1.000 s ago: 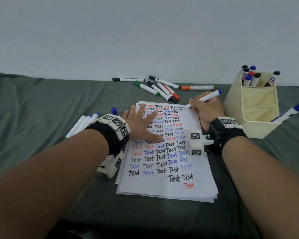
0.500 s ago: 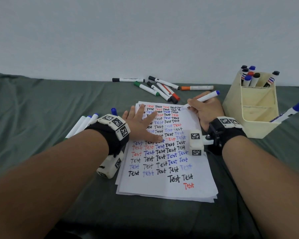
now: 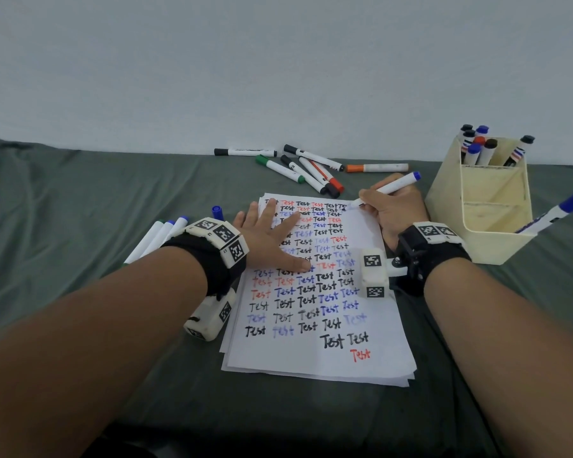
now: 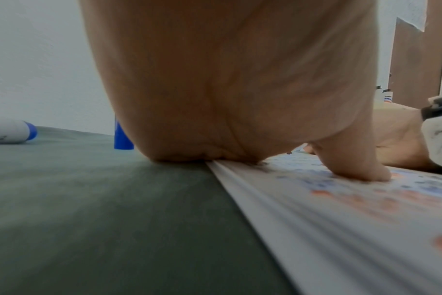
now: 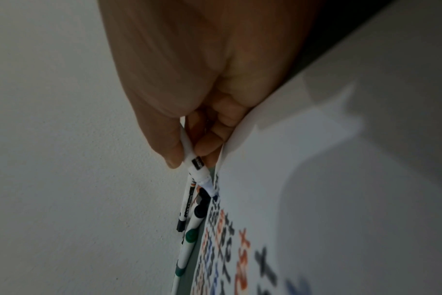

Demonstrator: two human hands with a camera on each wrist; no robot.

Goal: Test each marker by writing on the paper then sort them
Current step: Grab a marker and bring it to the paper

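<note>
A stack of white paper (image 3: 371, 361) covered with rows of "Test" lies on the grey-green cloth. My right hand (image 3: 396, 209) grips a blue marker (image 3: 394, 185) like a pen, its tip on the paper's top right corner; the right wrist view shows the marker (image 5: 193, 161) between thumb and fingers, tip touching the paper (image 5: 341, 179). My left hand (image 3: 272, 233) lies flat with spread fingers on the sheet's upper left, thumb pressing down (image 4: 361, 165). A loose blue cap (image 3: 217, 213) stands just beyond the left hand.
Several capped markers (image 3: 298, 168) lie scattered behind the paper, an orange one (image 3: 376, 167) among them. Three markers (image 3: 159, 236) lie left of my left wrist. A cream organizer (image 3: 497, 246) at right holds several markers in its rear compartment; a blue marker (image 3: 556, 209) leans from its front.
The right hand's marker has shifted slightly along the top line of writing; the left hand has stayed flat on the paper.
</note>
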